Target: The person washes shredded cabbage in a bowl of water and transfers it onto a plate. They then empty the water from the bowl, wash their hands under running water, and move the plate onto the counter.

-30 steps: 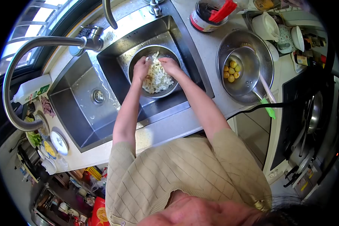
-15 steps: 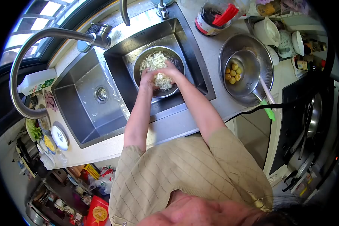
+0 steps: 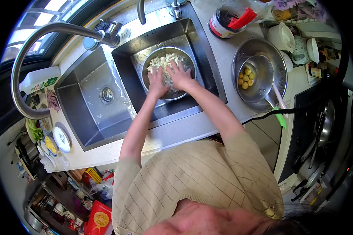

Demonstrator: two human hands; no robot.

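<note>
A round metal bowl (image 3: 143, 76) sits in the right sink basin (image 3: 205, 58). Inside it are wet, pale strips of food (image 3: 159, 62) that look like torn mushrooms, with water around them. My left hand (image 3: 157, 84) lies over the near left part of the bowl, fingers spread on the strips. Beside it, my right hand (image 3: 180, 77) rests on the strips with its fingers apart and pointing away from me. Neither hand is closed around anything, though some fingertips are partly lost among the strips.
A curved faucet (image 3: 58, 28) arches over the left basin (image 3: 91, 102). To the right, a colander (image 3: 280, 64) holds a metal strainer (image 3: 264, 72) with several small yellow balls (image 3: 245, 78). A red-topped jar (image 3: 222, 27) stands behind it. A black cable (image 3: 262, 115) crosses toward the stove (image 3: 298, 129).
Both hands were cupped together around the pale strips. Now they have parted, with fingers spread flat over them. The view has shifted slightly.
</note>
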